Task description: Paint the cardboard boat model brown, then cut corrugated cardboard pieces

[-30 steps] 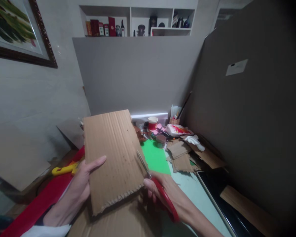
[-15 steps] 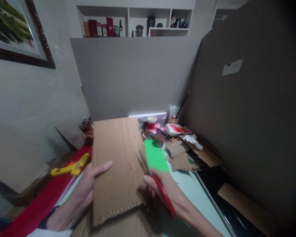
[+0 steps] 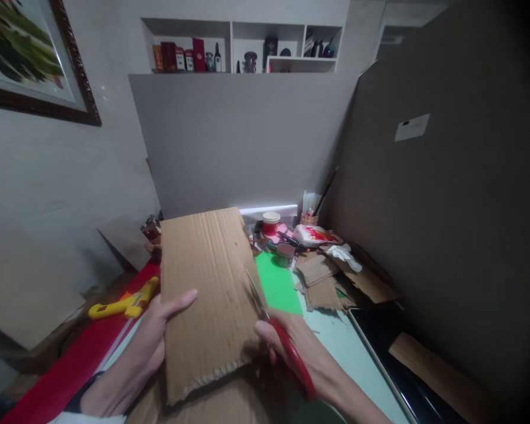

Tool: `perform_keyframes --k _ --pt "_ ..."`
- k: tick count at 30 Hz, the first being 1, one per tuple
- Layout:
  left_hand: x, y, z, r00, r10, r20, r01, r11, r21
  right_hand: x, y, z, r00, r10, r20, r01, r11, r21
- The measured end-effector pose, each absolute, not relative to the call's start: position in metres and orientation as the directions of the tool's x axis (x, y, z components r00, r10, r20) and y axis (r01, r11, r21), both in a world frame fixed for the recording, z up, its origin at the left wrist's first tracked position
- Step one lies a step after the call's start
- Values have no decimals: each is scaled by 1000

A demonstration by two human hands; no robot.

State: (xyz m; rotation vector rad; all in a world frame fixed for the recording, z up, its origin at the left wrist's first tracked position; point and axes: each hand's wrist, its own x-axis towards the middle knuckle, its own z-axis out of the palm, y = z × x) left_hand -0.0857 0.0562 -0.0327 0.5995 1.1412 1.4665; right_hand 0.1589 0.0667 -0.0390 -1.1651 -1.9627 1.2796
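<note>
Left hand [image 3: 152, 330] gripping cardboard panel [image 3: 207, 300], right hand [image 3: 287, 338] closed round red-handled scissors [image 3: 291, 353], blades seemingly against its edge

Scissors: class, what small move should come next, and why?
Perhaps brace the cardboard with the left hand before closing the scissors: the left thumb lies on its face, while the right hand holds a blade over its right side.

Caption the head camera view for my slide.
Left hand holding a cardboard piece, right hand holding red-handled scissors at its edge.
</note>
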Motion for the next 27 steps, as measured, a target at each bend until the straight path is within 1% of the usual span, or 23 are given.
perform_keyframes --k 6,9,14,18,23,27 --pt "-76 51 -34 -127 959 -254 -448 173 877 159 67 -37 -444 895 43 447 263 -855" --pt "-73 50 -36 -124 961 -246 -442 169 881 156 67 -37 -388 918 81 467 271 -841" --pt "-70 47 -37 -106 963 -249 -431 181 884 153 69 -38 -316 944 92 490 246 -836" --pt "-67 42 -37 -115 970 -214 -429 146 892 153 71 -37 -277 950 141 496 267 -826" --pt "-67 42 -38 -81 969 -233 -429 177 886 149 72 -41 -235 957 169 471 264 -842" --pt "-68 45 -40 -122 960 -253 -404 185 896 142 78 -54 -195 959 206 454 274 -848"
